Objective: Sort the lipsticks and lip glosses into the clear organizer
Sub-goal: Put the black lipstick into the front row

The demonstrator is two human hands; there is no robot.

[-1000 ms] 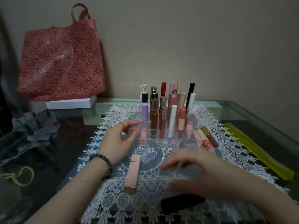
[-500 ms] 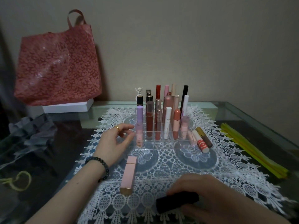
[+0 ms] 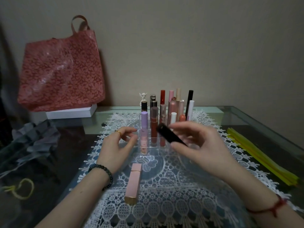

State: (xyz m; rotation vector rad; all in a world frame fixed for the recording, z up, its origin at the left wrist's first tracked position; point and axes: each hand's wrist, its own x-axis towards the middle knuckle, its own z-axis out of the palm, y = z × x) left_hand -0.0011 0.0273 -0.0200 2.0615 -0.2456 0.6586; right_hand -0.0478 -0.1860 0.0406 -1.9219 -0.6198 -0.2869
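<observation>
The clear organizer point(image 3: 153, 149) stands mid-table on the lace mat, holding several upright lipsticks and glosses, among them a lilac-capped tube point(image 3: 144, 118) at the front left. My right hand point(image 3: 199, 145) holds a black lipstick point(image 3: 171, 135) tilted in the air just in front of the organizer. My left hand point(image 3: 117, 146) rests at the organizer's left front corner, fingers loosely curled, holding nothing. A pink square lipstick point(image 3: 133, 183) lies flat on the mat below my left hand.
A white lace mat point(image 3: 164, 203) covers the glass table. A red floral bag point(image 3: 60, 69) on a white box point(image 3: 70, 111) stands back left. Yellow strips point(image 3: 261, 159) lie along the right edge. Grey fabric point(image 3: 36, 139) lies at the left.
My right hand has picked the black lipstick off the mat near the front edge and raised it up to the organizer. My left hand stays by the organizer's left corner.
</observation>
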